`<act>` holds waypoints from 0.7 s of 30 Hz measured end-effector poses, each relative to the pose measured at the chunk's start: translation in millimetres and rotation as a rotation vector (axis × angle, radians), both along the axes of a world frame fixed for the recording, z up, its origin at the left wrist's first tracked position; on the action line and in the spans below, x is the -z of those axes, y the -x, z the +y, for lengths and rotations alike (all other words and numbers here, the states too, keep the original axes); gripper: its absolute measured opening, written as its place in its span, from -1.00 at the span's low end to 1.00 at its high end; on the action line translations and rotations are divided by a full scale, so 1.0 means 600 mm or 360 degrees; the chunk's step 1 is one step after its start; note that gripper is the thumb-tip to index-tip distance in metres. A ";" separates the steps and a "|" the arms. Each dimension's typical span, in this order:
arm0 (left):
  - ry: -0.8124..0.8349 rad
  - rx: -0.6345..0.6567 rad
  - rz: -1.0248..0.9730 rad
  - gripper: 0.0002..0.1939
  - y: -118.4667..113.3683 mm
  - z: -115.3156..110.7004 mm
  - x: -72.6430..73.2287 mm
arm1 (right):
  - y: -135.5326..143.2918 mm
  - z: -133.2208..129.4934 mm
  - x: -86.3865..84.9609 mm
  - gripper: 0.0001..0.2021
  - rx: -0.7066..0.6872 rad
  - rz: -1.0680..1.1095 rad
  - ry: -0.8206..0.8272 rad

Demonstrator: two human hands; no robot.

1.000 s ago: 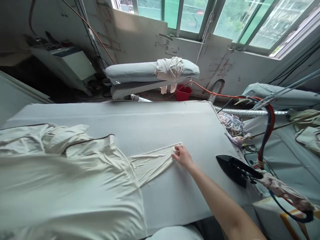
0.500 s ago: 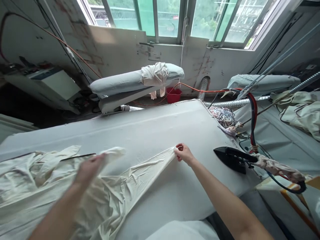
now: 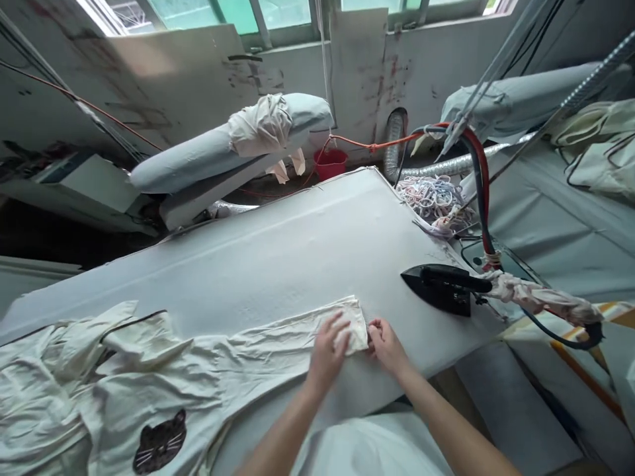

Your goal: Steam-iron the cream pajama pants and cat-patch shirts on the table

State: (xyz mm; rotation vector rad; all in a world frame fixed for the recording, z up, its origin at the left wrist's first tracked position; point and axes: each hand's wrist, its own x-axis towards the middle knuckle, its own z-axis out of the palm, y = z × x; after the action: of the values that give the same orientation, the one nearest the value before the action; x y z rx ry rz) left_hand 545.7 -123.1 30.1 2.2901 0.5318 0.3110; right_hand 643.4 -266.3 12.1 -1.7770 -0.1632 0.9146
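A cream garment [image 3: 163,370] with dark piping and a black cat patch [image 3: 159,444] lies crumpled across the left of a grey padded ironing table [image 3: 297,258]. Its long sleeve [image 3: 282,334] stretches right along the table's near edge. My left hand [image 3: 328,354] lies flat on the sleeve's cuff end, fingers spread. My right hand [image 3: 385,344] pinches the cuff's edge just right of it. A black iron [image 3: 439,287] rests on the table, a short way right of my hands.
Hoses and a cloth-wrapped cable [image 3: 536,297] run from the iron up to the right. A padded sleeve board [image 3: 223,149] with a rag over it stands behind the table. A red bucket [image 3: 330,162], coiled cords [image 3: 434,198] and more padded boards with garments [image 3: 595,142] sit at right.
My left hand has come from the garment's body across to the cuff and now presses it flat. The sleeve, lifted before, lies on the table. My view has tilted down.
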 end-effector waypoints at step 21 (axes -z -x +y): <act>-0.0190 0.0498 0.0110 -0.14 -0.128 -0.120 0.051 | -0.342 -0.179 -0.125 -0.41 -0.0628 -0.1588 0.1043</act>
State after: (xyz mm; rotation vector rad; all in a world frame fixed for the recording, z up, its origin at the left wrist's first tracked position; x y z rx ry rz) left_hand 622.7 -194.9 -0.8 2.4619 0.1865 0.1122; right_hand 848.7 -373.7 86.8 -2.7612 -0.9631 0.2442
